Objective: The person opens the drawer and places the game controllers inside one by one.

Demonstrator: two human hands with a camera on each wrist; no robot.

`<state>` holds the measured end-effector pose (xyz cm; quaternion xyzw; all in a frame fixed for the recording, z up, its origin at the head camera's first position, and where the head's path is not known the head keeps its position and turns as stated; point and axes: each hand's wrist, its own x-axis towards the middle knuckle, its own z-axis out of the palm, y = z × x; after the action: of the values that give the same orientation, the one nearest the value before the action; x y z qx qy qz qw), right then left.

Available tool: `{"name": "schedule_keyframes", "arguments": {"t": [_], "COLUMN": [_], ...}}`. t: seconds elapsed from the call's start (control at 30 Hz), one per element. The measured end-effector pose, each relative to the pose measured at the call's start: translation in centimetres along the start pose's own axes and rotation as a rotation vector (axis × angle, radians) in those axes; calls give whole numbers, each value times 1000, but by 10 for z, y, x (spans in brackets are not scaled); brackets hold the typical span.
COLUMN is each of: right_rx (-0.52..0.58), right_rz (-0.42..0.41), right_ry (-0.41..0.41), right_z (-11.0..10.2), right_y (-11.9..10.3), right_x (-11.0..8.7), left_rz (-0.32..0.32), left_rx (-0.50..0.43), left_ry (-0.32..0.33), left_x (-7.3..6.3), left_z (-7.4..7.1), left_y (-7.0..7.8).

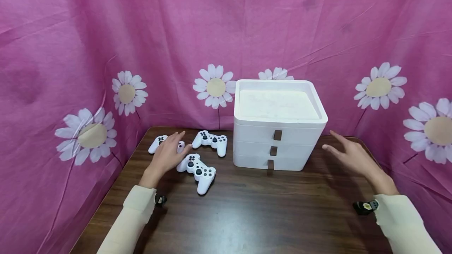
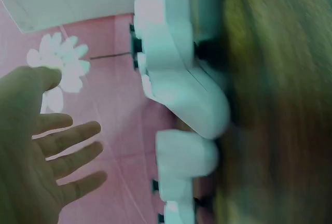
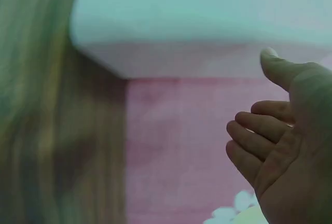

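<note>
My left hand (image 1: 168, 153) hovers over the left part of the table with its fingers extended and nothing in its grasp. Beneath it, one white game controller (image 1: 157, 142) is partly hidden. A second controller (image 1: 210, 141) lies behind and to the right, and a third controller (image 1: 198, 171) sits nearer the front, angled. In the left wrist view, two controllers (image 2: 176, 68) appear edge-on beside the spread fingers (image 2: 78, 140). My right hand (image 1: 353, 157), fingers straight and empty, is held beside the right side of a white three-drawer box (image 1: 268, 160).
The box has brown pull tabs (image 1: 277, 135) on its drawers and a shallow tray top (image 1: 279, 105) with a raised rim. A pink curtain (image 1: 169, 30) with white daisies hangs behind and around the dark wooden table (image 1: 240, 214). Each wrist wears a small black camera (image 1: 365, 207).
</note>
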<state>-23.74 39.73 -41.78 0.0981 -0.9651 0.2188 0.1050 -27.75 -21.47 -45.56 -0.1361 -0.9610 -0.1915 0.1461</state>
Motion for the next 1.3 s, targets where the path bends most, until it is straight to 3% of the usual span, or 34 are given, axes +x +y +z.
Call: {"name": "schedule_keyframes", "arguments": {"t": [0.2,0.3,0.47,0.7,0.9,1.1,1.3], "right_rx": [112,161,231,303,332,341,364], "right_rz": [36,67,68,79,49,49,28], "right_ry": [105,102,60,-23,-68,-57,-32], "right_z": [-31,-42,-53,-61,-55,-48,-42], "right_y": [-28,-38,-51,-64,-71,-75,-73], "right_x": [8,11,15,25,31,33,37], "left_rz": [14,61,111,151,172,212,191], "left_rx": [-86,-127,-205,-291,-340,-473,-618], "left_ry": [144,197,215,183,131,67,19], "left_x": [5,7,10,16,21,28,32], "left_z": [-11,-14,-18,-22,-22,-17,-12], "left_y": [29,43,65,101,125,146,170]}}
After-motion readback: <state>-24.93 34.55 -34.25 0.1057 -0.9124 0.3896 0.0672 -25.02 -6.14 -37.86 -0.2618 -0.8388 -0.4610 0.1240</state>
